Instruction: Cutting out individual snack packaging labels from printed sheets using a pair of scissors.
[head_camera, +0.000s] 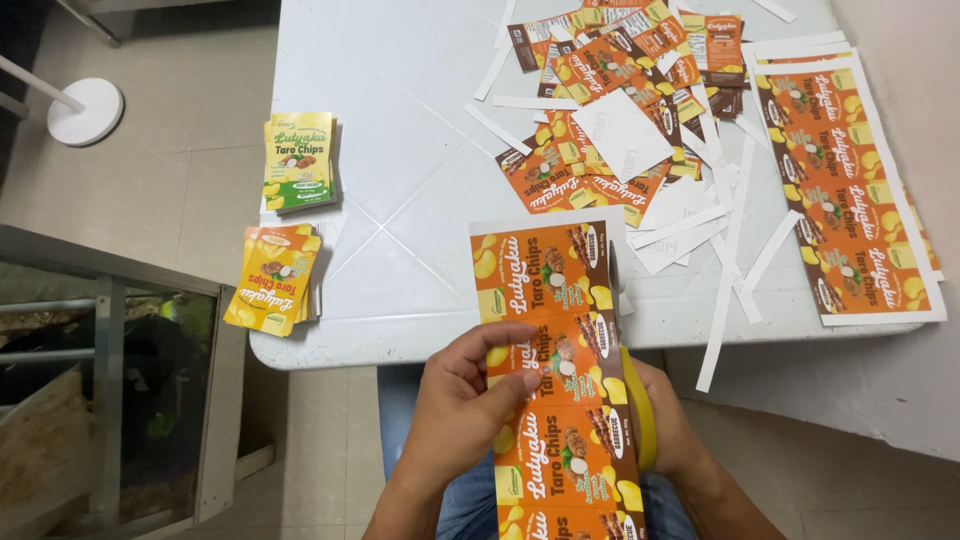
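My left hand (462, 400) pinches the left edge of a long orange strip of printed labels (555, 300) that runs from my lap up over the table's front edge. My right hand (668, 420) sits behind the strip's right edge and grips yellow-handled scissors (636, 400). The scissor blades (618, 285) point away from me along the strip's right margin. Most of my right hand is hidden by the strip.
On the white table (400, 150), a green label stack (298, 160) and an orange label stack (273, 278) lie at the left edge. Cut labels and white paper offcuts (640, 130) litter the far right beside an uncut orange sheet (845, 190). A metal-framed rack (110, 400) stands at left.
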